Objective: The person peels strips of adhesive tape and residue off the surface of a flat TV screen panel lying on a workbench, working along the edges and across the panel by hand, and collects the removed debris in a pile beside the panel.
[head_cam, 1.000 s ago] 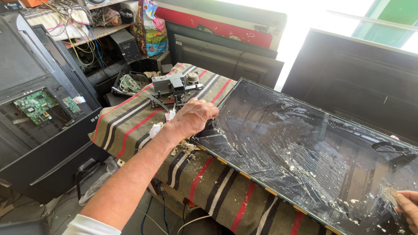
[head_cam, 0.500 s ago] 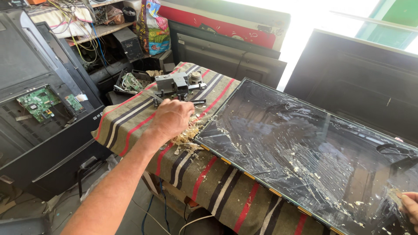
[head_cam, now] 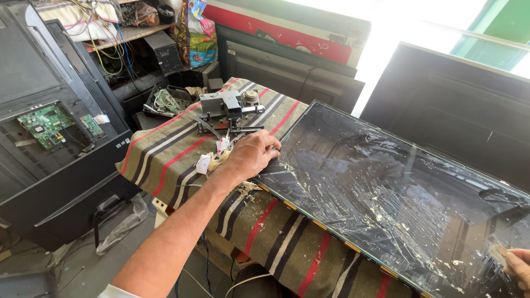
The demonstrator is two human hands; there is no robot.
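A large dark glossy screen panel [head_cam: 386, 187] lies on a table under a striped cloth [head_cam: 165, 160]. Its surface is smeared and dotted with pale scraps. My left hand [head_cam: 251, 154] rests palm down at the panel's near left corner, fingers bent onto its edge, with nothing seen in it. Pale scraps [head_cam: 221, 160] lie on the cloth beside that hand. Only part of my right hand [head_cam: 516, 267] shows at the lower right frame edge, pinching a small pale flat piece [head_cam: 498, 255] against the panel.
A grey metal assembly [head_cam: 226, 105] and loose tools sit on the cloth's far end. An opened television back with a green circuit board [head_cam: 44, 124] stands at left. More dark screens [head_cam: 458, 105] lean behind the table. Cables and clutter fill the shelf [head_cam: 110, 27].
My left hand moved from the panel's corner out onto the cloth over the pale scraps, then back to the panel's edge. The right hand stayed at the lower right.
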